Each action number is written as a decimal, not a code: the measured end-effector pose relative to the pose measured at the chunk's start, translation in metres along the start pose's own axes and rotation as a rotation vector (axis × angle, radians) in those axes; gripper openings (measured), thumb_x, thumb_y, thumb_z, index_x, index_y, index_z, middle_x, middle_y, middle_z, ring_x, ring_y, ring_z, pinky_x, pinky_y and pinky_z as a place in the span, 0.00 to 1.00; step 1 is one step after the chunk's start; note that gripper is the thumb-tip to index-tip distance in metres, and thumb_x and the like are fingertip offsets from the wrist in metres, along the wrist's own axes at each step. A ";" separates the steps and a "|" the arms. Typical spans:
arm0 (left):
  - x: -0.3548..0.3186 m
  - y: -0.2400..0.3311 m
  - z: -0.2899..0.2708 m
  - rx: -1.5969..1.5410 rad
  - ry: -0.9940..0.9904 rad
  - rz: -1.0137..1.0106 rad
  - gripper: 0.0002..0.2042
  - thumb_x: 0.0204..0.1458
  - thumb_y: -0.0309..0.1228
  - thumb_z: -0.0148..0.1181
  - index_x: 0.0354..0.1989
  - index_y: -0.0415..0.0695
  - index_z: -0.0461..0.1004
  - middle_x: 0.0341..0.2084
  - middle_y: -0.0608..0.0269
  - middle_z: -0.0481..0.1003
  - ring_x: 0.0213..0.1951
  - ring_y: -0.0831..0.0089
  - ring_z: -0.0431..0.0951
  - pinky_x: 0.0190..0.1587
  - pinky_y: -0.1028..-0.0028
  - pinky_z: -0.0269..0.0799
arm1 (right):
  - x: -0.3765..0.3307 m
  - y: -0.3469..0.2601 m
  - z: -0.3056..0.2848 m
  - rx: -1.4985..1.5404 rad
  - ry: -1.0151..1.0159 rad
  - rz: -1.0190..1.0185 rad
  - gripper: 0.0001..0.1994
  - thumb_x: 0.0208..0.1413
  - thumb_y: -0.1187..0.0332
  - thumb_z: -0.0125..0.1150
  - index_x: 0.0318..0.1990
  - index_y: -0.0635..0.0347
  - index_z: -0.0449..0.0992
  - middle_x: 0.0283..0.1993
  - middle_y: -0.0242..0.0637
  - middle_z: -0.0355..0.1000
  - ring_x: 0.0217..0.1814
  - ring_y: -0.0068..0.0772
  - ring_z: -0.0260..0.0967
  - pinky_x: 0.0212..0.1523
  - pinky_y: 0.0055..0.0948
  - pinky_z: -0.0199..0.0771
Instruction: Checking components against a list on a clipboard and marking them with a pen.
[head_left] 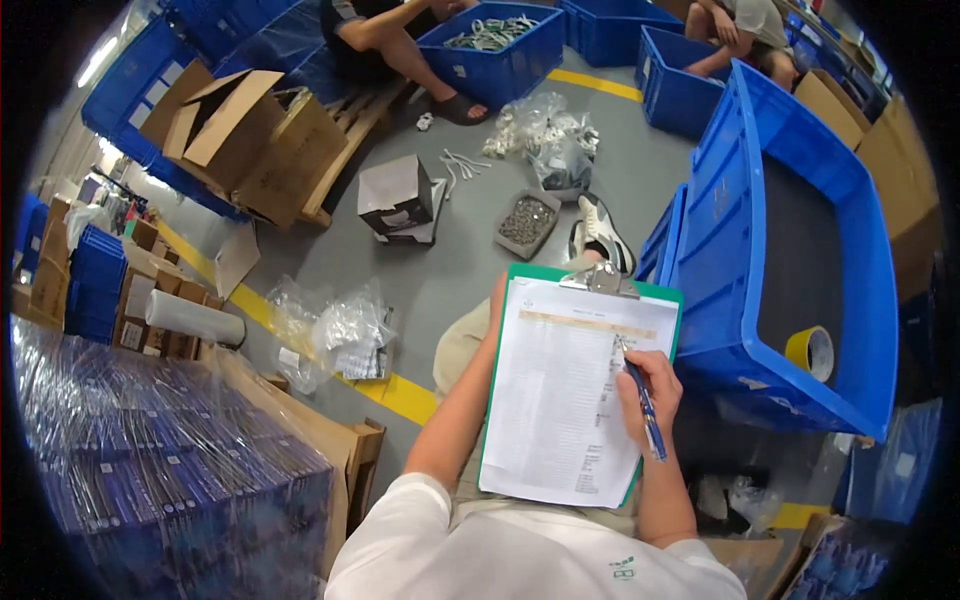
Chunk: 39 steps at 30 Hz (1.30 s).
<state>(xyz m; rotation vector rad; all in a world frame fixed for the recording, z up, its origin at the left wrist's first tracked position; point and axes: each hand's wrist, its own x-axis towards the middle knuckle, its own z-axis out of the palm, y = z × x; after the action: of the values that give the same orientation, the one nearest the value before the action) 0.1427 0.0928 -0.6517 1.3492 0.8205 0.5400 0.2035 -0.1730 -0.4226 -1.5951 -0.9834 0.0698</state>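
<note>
A green clipboard [678,296] lies tilted in front of me above my lap. Its metal clip holds a printed sheet [550,400] with a table of rows and handwritten marks down the right side. My left hand [498,298] holds the board by its upper left edge, with the fingers hidden behind it. Between the fingers of my right hand [652,392] is a blue pen [645,408], its tip at the upper right part of the sheet. That hand rests on the paper near the board's right edge.
On my right stands a large blue crate [735,250] with a yellow tape roll [811,353]. Ahead are a tray of small parts [527,222], plastic bags [550,140] and a grey box [396,193]. Wrapped stacks [180,450] stand left. Two people sit by crates farther off.
</note>
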 end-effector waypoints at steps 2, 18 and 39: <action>-0.072 0.044 0.004 -0.449 -0.163 -0.202 0.22 0.55 0.44 0.47 0.52 0.41 0.67 0.46 0.55 0.72 0.49 0.65 0.70 0.52 0.67 0.63 | 0.001 0.009 -0.007 -0.029 0.022 0.015 0.10 0.48 0.73 0.59 0.37 0.67 0.71 0.29 0.37 0.65 0.27 0.25 0.62 0.28 0.20 0.61; -0.203 0.153 -0.007 -0.289 -0.274 -0.453 0.22 0.54 0.39 0.54 0.50 0.32 0.66 0.43 0.58 0.72 0.44 0.72 0.71 0.48 0.72 0.66 | 0.008 0.000 -0.017 -0.074 -0.113 -0.060 0.11 0.46 0.75 0.60 0.39 0.68 0.71 0.31 0.36 0.66 0.28 0.24 0.62 0.28 0.19 0.61; -0.196 0.192 0.011 -0.243 -0.184 -0.417 0.22 0.55 0.40 0.51 0.48 0.31 0.67 0.42 0.54 0.72 0.43 0.72 0.72 0.46 0.73 0.67 | -0.006 -0.006 -0.029 -0.054 -0.234 -0.054 0.16 0.50 0.69 0.60 0.45 0.69 0.70 0.35 0.41 0.68 0.32 0.26 0.65 0.33 0.20 0.66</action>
<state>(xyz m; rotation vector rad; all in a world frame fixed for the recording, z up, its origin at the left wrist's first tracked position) 0.0520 -0.0306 -0.4242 0.9530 0.8264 0.1769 0.2121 -0.2001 -0.4122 -1.6340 -1.2175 0.1976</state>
